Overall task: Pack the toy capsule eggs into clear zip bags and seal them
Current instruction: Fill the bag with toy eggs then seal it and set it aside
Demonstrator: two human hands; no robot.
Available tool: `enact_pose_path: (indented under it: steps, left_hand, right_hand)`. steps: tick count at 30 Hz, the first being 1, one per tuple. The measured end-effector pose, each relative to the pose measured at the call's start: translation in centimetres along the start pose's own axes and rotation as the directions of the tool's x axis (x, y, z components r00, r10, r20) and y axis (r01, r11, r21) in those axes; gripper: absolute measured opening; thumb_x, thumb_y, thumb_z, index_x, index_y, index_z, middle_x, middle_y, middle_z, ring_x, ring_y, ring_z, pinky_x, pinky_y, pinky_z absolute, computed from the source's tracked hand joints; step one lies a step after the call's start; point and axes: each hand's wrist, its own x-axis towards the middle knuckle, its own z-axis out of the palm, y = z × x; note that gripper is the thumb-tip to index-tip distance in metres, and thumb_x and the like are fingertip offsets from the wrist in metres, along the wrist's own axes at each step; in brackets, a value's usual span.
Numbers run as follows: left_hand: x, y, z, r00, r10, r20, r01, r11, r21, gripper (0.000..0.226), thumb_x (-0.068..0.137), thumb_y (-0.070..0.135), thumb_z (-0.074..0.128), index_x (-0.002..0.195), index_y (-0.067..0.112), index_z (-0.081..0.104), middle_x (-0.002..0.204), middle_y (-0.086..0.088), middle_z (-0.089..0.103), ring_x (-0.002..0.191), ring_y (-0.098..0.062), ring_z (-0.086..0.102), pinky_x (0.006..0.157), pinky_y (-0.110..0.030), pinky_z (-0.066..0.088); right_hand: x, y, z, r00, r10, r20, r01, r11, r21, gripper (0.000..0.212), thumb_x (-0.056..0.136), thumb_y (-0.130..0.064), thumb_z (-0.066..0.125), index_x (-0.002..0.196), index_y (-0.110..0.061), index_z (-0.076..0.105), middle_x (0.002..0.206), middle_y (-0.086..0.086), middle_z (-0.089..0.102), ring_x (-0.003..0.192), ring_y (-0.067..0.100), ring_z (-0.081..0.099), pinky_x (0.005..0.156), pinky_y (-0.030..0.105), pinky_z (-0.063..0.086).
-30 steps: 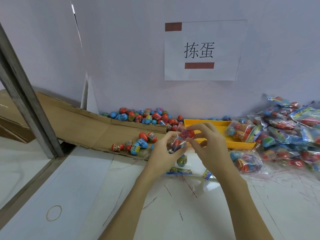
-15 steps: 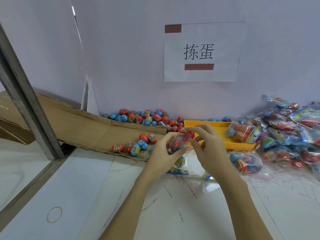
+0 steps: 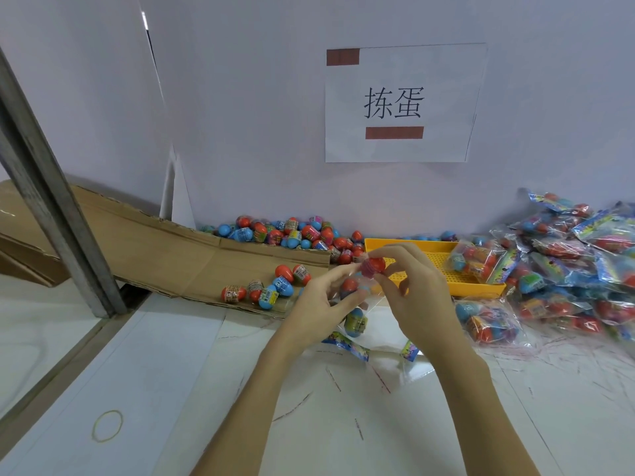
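Observation:
My right hand (image 3: 414, 297) pinches a red capsule egg (image 3: 374, 266) at the mouth of a clear zip bag (image 3: 357, 304). My left hand (image 3: 319, 310) grips the bag's left edge above the table; a red egg and a blue egg show through the plastic. A few loose eggs (image 3: 271, 286) lie on the cardboard sheet (image 3: 165, 255) to the left. A larger heap of eggs (image 3: 295, 235) sits against the back wall.
A yellow tray (image 3: 443, 269) stands behind my hands. Filled bags (image 3: 567, 266) are piled at the right, one (image 3: 488, 321) close to my right wrist. A rubber band (image 3: 107, 425) lies at lower left. A metal post (image 3: 51, 197) leans at left.
My right hand has turned the red egg slightly at the bag's mouth. Both hands stay in almost the same place.

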Motion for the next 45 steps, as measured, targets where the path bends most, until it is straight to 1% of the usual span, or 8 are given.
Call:
enact_pose_path:
  steps: [4, 15, 20, 26, 33, 37, 40, 45]
  left_hand:
    - [0.0, -0.1, -0.3, 0.999, 0.012, -0.031, -0.011, 1.0, 0.025, 0.036, 0.101, 0.029, 0.063, 0.129, 0.051, 0.056, 0.115, 0.028, 0.072, 0.108, -0.001, 0.07, 0.093, -0.018, 0.055]
    - [0.1, -0.4, -0.7, 0.997, -0.006, -0.075, 0.002, 0.999, -0.054, 0.039, 0.101, 0.031, 0.063, 0.141, 0.029, 0.06, 0.116, 0.009, 0.075, 0.108, -0.01, 0.072, 0.093, -0.031, 0.06]
    - [0.1, -0.3, -0.9, 0.995, -0.007, -0.102, -0.002, 0.997, -0.08, 0.031, 0.103, 0.027, 0.062, 0.134, 0.029, 0.065, 0.108, 0.011, 0.076, 0.098, -0.006, 0.073, 0.077, -0.02, 0.058]
    - [0.1, 0.0, -0.6, 0.995, -0.001, -0.098, -0.002, 0.999, -0.034, 0.029, 0.104, 0.035, 0.058, 0.132, 0.032, 0.067, 0.117, 0.015, 0.073, 0.11, -0.007, 0.069, 0.091, -0.034, 0.061]
    - [0.2, 0.0, -0.3, 0.994, -0.032, -0.108, 0.029, 0.999, -0.035, 0.031, 0.102, 0.037, 0.059, 0.131, 0.03, 0.067, 0.115, 0.007, 0.074, 0.106, -0.014, 0.072, 0.089, -0.041, 0.063]
    - [0.4, -0.1, -0.4, 0.984, -0.066, -0.165, 0.031, 0.978, -0.208, 0.026, 0.101, 0.029, 0.065, 0.126, 0.028, 0.069, 0.113, 0.006, 0.077, 0.107, -0.009, 0.072, 0.091, -0.031, 0.06]
    - [0.5, -0.1, -0.4, 0.956, -0.193, -0.222, 0.071, 0.884, -0.462, 0.023, 0.096, 0.023, 0.071, 0.119, 0.024, 0.073, 0.112, 0.002, 0.078, 0.108, -0.011, 0.072, 0.083, -0.03, 0.06]
    - [0.5, 0.2, -0.2, 0.932, -0.306, -0.197, 0.12, 0.77, -0.627, 0.03, 0.09, 0.018, 0.077, 0.119, 0.014, 0.071, 0.11, -0.005, 0.078, 0.1, -0.018, 0.075, 0.071, -0.026, 0.059]
  right_hand:
    - [0.0, 0.2, -0.3, 0.995, 0.028, 0.098, -0.035, 0.997, 0.065, 0.034, 0.094, -0.007, 0.07, 0.121, -0.026, 0.068, 0.115, -0.015, 0.061, 0.091, 0.0, 0.061, 0.071, 0.011, 0.049]
    - [-0.1, 0.1, -0.4, 0.976, 0.076, 0.204, -0.111, 0.98, 0.168, 0.017, 0.097, -0.023, 0.067, 0.111, -0.031, 0.073, 0.109, -0.016, 0.06, 0.099, -0.002, 0.059, 0.078, 0.018, 0.053]
    - [-0.2, 0.1, 0.4, 0.966, 0.037, 0.256, -0.058, 0.996, 0.073, 0.024, 0.095, -0.025, 0.07, 0.119, -0.03, 0.07, 0.116, -0.021, 0.06, 0.103, 0.0, 0.05, 0.077, 0.011, 0.043]
    - [-0.5, -0.2, 1.0, 0.969, 0.034, 0.245, -0.051, 0.997, 0.065, 0.024, 0.09, -0.04, 0.072, 0.111, -0.032, 0.066, 0.109, -0.018, 0.06, 0.105, 0.008, 0.045, 0.082, 0.018, 0.04]
    - [-0.3, 0.0, 1.4, 0.969, 0.055, 0.24, -0.071, 0.996, 0.059, 0.014, 0.096, -0.027, 0.067, 0.107, -0.024, 0.076, 0.108, -0.012, 0.058, 0.103, 0.01, 0.047, 0.087, 0.033, 0.05]
    - [-0.2, -0.6, 1.0, 1.0, 0.007, 0.002, -0.008, 0.992, 0.126, 0.028, 0.098, -0.018, 0.067, 0.125, -0.022, 0.069, 0.12, -0.011, 0.065, 0.115, 0.009, 0.053, 0.094, 0.034, 0.051]
    - [0.0, -0.6, 0.8, 0.963, 0.103, -0.25, -0.06, 0.983, 0.174, 0.03, 0.097, -0.018, 0.067, 0.127, -0.019, 0.065, 0.123, -0.01, 0.061, 0.114, 0.006, 0.056, 0.088, 0.019, 0.051]
    - [-0.3, -0.2, 1.4, 0.905, 0.41, 0.111, -0.407, 0.762, 0.503, 0.019, 0.088, -0.045, 0.073, 0.102, -0.033, 0.073, 0.094, -0.017, 0.076, 0.089, -0.004, 0.069, 0.074, 0.016, 0.056]
